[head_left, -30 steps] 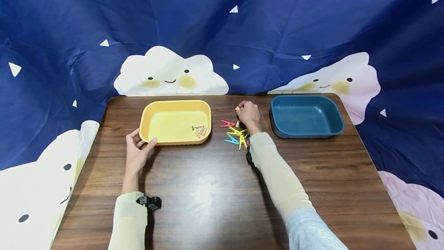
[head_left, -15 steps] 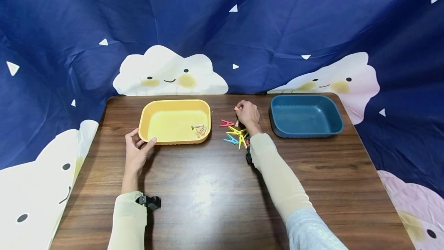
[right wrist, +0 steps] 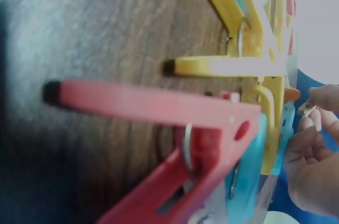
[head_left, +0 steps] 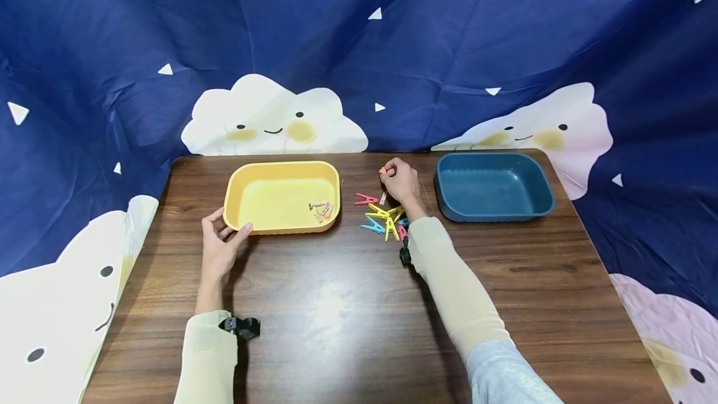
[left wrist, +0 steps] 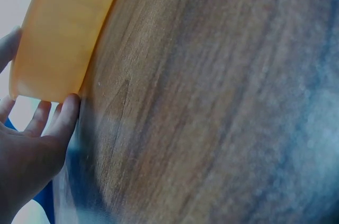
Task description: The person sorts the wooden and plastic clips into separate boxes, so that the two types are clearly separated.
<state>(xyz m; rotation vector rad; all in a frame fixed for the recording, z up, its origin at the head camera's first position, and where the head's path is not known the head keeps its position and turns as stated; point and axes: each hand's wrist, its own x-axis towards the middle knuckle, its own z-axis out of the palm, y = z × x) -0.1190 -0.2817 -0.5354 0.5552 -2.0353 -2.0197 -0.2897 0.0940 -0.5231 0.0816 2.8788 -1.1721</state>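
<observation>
My left hand [head_left: 220, 247] holds the near left corner of a yellow plastic bin [head_left: 241, 195], thumb on the front wall and fingers along the left side. Several small wooden clothespins [head_left: 322, 211] lie in the bin's near right corner. Between the two bins, my right hand [head_left: 402, 182] pinches a small wooden clothespin [right wrist: 307, 108] by its fingertips; an orange bit [head_left: 383, 171] shows there in the head view. Just below that hand is another pale wooden piece [head_left: 384, 197]. Yellow clothespins [head_left: 391, 228], a blue one [head_left: 373, 225] and a red one [head_left: 367, 199] lie loose nearby.
A dark blue bin [head_left: 493, 214] stands at the back right of the wooden table [head_left: 314, 341]. Behind the table hangs a blue cloth [head_left: 415, 48] with printed clouds. Under my right wrist, a pink-red clothespin [right wrist: 159, 99] lies close to the camera.
My right hand has shifted slightly away from me, lifting a little from the pile, with the orange bit at its fingertips. My left hand has stayed at the yellow bin's corner.
</observation>
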